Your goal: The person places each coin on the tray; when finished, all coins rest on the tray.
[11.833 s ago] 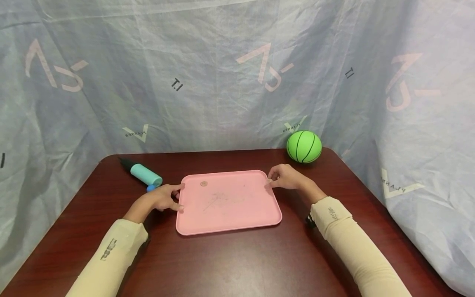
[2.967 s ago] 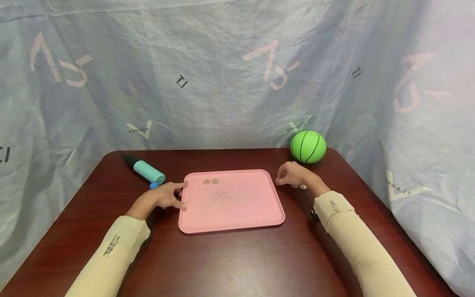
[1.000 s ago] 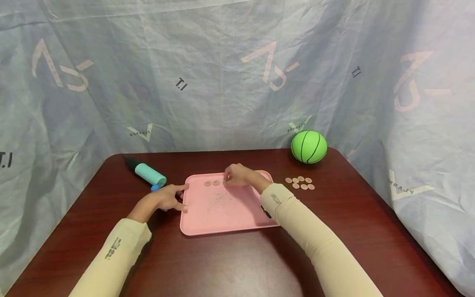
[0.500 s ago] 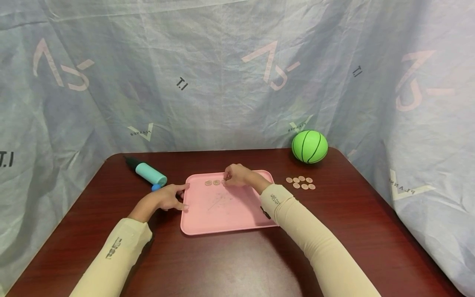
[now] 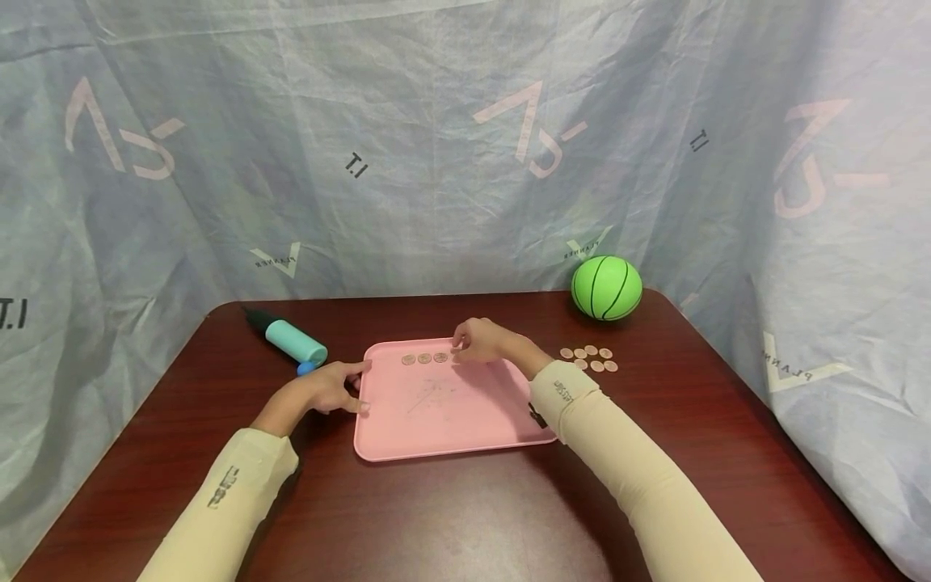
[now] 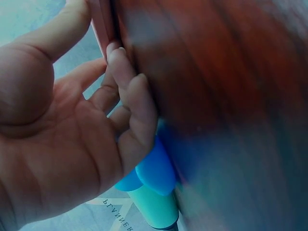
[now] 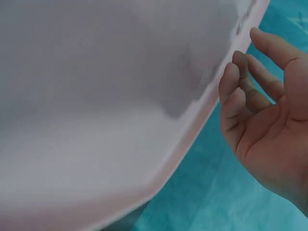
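finding: the right hand (image 5: 482, 340) has let go of a third coin (image 5: 440, 357) in the last half second and shifted slightly to the right; its fingertips were on that spot a moment earlier. the coin now lies flat near the far edge of the pink tray (image 5: 451, 428), in line with the first coin (image 5: 409, 359) and the second coin (image 5: 425, 358), which hold their earlier places. assessment: the placement appears complete, the row growing from two to three without disturbance. the right hand's thumb and fingers are loosely bent and slightly parted, just beside the third coin; the right wrist view shows nothing held between them. the left hand (image 5: 327, 386) has not moved noticeably: it holds the tray's left edge, thumb and index finger set apart on the rim, remaining fingers curled against the outside, presumably to steady it. the tray lies flat on the bench (image 5: 465, 509). beyond its right side, seven loose coins (image 5: 579, 353) are visible, the same count as one second ago; whether the right arm conceals more cannot be told. the turquoise cylinder (image 5: 294, 340) and green ball (image 5: 607, 288) are unaffected.
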{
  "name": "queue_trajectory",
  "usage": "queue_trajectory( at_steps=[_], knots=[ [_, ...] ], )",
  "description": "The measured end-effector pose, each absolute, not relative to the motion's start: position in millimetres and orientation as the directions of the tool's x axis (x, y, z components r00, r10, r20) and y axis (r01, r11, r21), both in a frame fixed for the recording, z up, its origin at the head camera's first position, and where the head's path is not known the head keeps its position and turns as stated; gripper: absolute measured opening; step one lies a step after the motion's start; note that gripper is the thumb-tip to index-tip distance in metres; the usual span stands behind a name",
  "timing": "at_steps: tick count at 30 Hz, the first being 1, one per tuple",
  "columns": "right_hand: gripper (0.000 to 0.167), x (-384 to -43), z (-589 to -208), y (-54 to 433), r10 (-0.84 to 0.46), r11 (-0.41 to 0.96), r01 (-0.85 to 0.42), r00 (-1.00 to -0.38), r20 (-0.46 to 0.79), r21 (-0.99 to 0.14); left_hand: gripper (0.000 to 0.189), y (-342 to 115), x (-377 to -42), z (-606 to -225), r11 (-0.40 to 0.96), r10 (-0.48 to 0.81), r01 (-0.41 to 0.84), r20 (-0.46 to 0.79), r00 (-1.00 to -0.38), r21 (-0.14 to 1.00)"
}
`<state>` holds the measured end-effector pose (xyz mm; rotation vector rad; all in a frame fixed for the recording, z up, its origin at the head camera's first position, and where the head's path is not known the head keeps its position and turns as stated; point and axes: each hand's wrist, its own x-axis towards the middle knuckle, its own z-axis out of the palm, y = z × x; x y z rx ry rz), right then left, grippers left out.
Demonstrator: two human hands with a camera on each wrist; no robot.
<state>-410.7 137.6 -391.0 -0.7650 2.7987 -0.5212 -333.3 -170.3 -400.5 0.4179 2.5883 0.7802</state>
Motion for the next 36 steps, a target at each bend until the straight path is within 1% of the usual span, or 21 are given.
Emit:
queue_trajectory(
  at_steps=[10, 15, 26, 32, 36],
  knots=[
    [0.029, -406, -383, 188, -0.523, 0.759, -0.476, -0.852, 0.020, -0.445, 0.091, -173, -334, -400, 0.803, 0.389, 0.163, -0.297, -0.872, 0.573],
    [0.029, -399, -381, 217, -0.495, 0.767, -0.461, -0.868, 0.047, -0.446, 0.092, -171, -334, -399, 0.799, 0.399, 0.170, -0.297, -0.868, 0.577],
    [0.021, -392, -383, 279, -0.426, 0.811, -0.401, -0.904, 0.040, -0.426, 0.092, -172, -335, -398, 0.809, 0.391, 0.167, -0.304, -0.869, 0.564],
    [0.022, -392, -389, 303, -0.358, 0.855, -0.331, -0.934, 0.008, -0.399, 0.094, -171, -336, -398, 0.812, 0.385, 0.155, -0.316, -0.867, 0.563],
    [0.023, -394, -394, 316, -0.335, 0.869, -0.306, -0.942, -0.009, -0.388, 0.095, -170, -334, -397, 0.813, 0.381, 0.145, -0.326, -0.865, 0.565]
  ],
)
